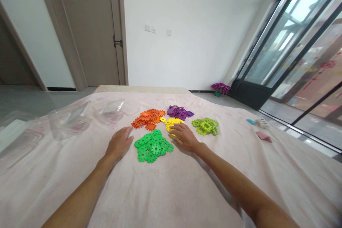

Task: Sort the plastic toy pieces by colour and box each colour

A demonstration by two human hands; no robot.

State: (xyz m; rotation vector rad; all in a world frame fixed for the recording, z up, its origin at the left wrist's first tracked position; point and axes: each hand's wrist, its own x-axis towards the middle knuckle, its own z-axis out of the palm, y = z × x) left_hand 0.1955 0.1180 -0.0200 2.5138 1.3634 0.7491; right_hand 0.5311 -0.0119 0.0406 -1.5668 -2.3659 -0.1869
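My right hand [184, 137] rests over a pile of yellow snowflake building discs [171, 123], fingers stretched across it and partly covering it. On the cloth, left of a heap of green discs [152, 148], lies my left hand [119, 143], fingers extended and nothing in them. Behind the green heap is an orange pile [149, 117], with one yellow disc [162, 119] at its right edge. Purple discs [179, 112] sit farther back, beyond the yellow ones. To the right of my right hand stands a lime-green pile [205, 126].
Clear plastic containers [70, 123] stand at the left on the pink cloth [149, 192]. Toward the right edge are a blue item [251, 122], a small white object [262, 123] and a folded pink piece [264, 136]. A potted purple plant [220, 88] stands on the floor behind.
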